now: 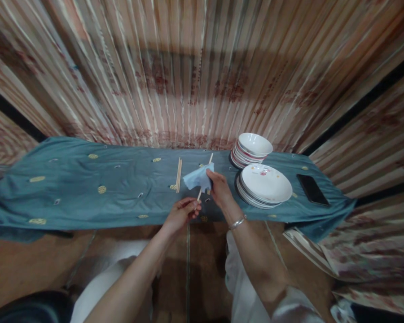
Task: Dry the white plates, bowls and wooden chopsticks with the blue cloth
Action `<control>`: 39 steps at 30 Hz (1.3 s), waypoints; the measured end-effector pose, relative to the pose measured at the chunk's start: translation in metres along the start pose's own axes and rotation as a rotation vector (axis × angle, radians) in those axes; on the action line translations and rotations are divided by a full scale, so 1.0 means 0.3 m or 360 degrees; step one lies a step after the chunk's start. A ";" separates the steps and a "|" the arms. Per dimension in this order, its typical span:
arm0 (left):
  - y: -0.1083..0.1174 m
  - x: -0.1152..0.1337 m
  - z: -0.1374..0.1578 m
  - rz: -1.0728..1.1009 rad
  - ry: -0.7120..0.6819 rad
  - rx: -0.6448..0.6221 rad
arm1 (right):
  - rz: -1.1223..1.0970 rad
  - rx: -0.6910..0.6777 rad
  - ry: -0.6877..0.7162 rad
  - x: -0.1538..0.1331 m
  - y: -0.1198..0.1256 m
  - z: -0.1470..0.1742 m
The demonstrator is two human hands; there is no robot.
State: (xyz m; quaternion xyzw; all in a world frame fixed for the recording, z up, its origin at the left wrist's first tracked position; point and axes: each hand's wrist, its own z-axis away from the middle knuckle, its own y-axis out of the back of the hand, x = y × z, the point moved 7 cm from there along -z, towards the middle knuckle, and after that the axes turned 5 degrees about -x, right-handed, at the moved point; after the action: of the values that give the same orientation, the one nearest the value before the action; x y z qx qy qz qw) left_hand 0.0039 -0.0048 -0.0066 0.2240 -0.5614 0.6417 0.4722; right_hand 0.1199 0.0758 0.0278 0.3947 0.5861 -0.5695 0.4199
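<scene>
My left hand (185,211) is closed on the near end of a light wooden chopstick (199,194), which slants up and away over the table. A pale blue cloth (198,177) is in my right hand (218,185), its fingers pinched around the cloth and the chopstick's upper part. The chopstick's far tip sticks out beyond the cloth, and its middle is covered. Just left of the cloth, a few more chopsticks (179,175) lie side by side on the tablecloth. I cannot tell whether a second chopstick is under the cloth.
A blue-green tablecloth (74,188) with yellow motifs covers the long narrow table. On the right stand stacked bowls (255,144) and, nearer, stacked plates (267,185). A black phone (312,189) lies past them. Pleated curtains (175,89) hang behind the table.
</scene>
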 end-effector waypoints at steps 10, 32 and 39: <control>0.037 0.050 -0.010 0.0129 -0.0104 0.0214 | 0.0047 -0.0100 -0.0095 0.058 -0.090 0.060; 0.032 0.020 -0.010 -0.0010 -0.0067 0.0131 | 0.0143 -0.0075 -0.0101 0.068 -0.049 0.069; 0.000 -0.030 -0.001 -0.0049 0.0052 0.0014 | -0.0001 0.0074 0.0031 0.009 0.035 0.023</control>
State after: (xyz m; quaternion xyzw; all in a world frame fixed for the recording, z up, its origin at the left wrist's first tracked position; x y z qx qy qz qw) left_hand 0.0080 -0.0077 -0.0141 0.2241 -0.5472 0.6403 0.4903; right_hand 0.1291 0.0693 0.0219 0.4098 0.5769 -0.5792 0.4046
